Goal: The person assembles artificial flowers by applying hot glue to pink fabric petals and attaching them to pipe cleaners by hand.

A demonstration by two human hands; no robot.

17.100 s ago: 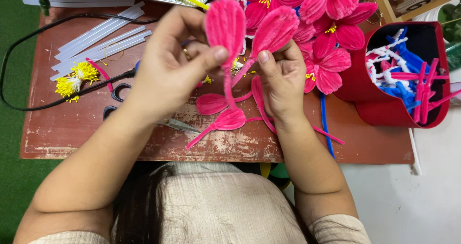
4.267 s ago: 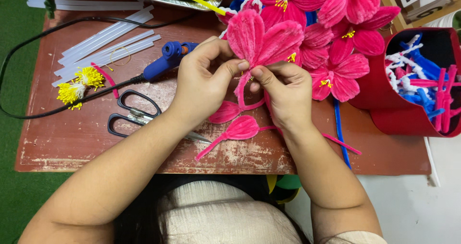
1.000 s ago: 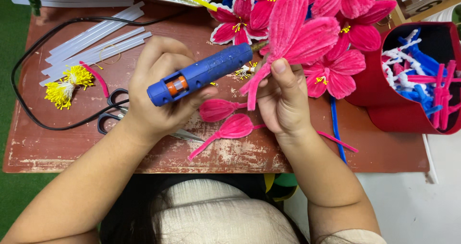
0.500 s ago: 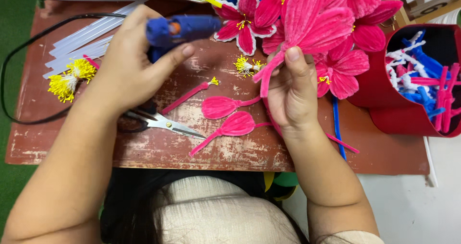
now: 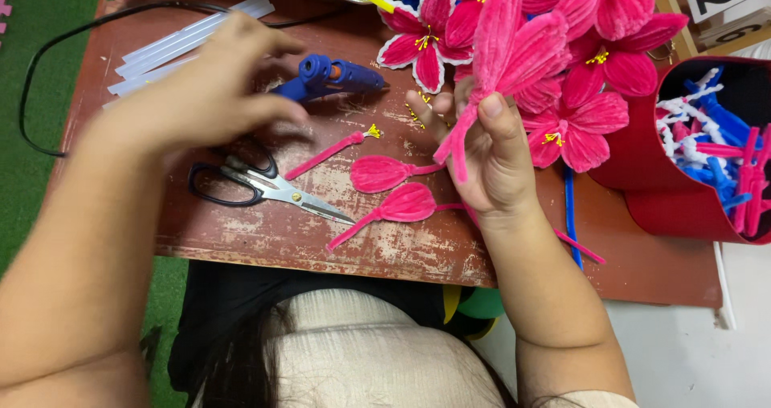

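A worn reddish-brown table (image 5: 265, 235) is standing on green flooring, and its paint is peeling along the near edge. The right hand (image 5: 490, 155) is gripping two pink fuzzy petals (image 5: 510, 42) by their twisted stems, with the thumb pressing them against the fingers, and it is holding them upright above the middle of the table. The left hand (image 5: 213, 87) is hovering open over the left part of the table, with relaxed fingers, and it is grasping nothing. Just beside its fingertips a blue glue gun (image 5: 329, 77) is lying on the table, and its black cord (image 5: 48, 51) is running toward the far left corner. Under this hand, scissors with black handles (image 5: 261, 185) are resting, the blades pointing to the near edge. Two loose pink petals (image 5: 389, 187) are lying near the right hand, and a thin pink stem with a yellow tip (image 5: 329, 153) is lying between them and the glue gun. Clear glue sticks (image 5: 173, 42) are spreading along the far left side. Finished pink flowers (image 5: 594, 63) are piling at the far edge, and a red container (image 5: 642, 191) with blue, white and pink pipe cleaners is sitting at the right edge.
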